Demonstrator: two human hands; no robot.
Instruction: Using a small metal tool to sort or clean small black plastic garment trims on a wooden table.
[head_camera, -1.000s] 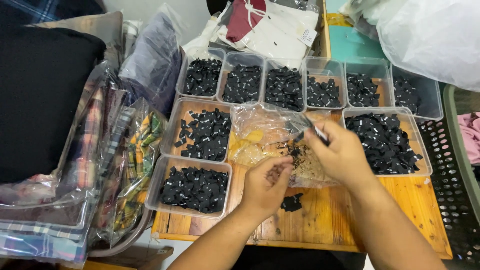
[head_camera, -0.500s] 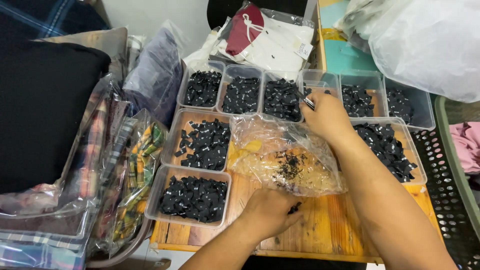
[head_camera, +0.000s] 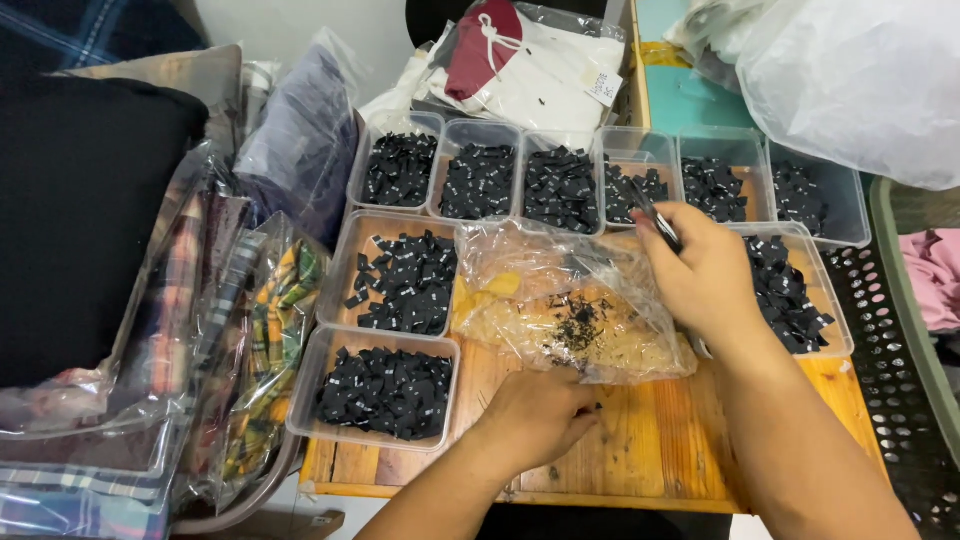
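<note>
**Two hands at a crinkled bag among trays of black tags**

The right hand (head_camera: 705, 275) pinches a thin dark tool (head_camera: 655, 215) between thumb and fingers, just above the far edge of a crumpled clear plastic bag (head_camera: 570, 310) speckled with small dark bits. The left hand (head_camera: 535, 415) rests curled on the wooden tabletop (head_camera: 650, 450), fingertips pressed together at the bag's near edge; whether they hold anything cannot be told. Around them stand clear plastic trays (head_camera: 388, 395) filled with small black fabric tags. Plastic-wrapped plaid cloth (head_camera: 255, 350) is stacked to the left.
</note>
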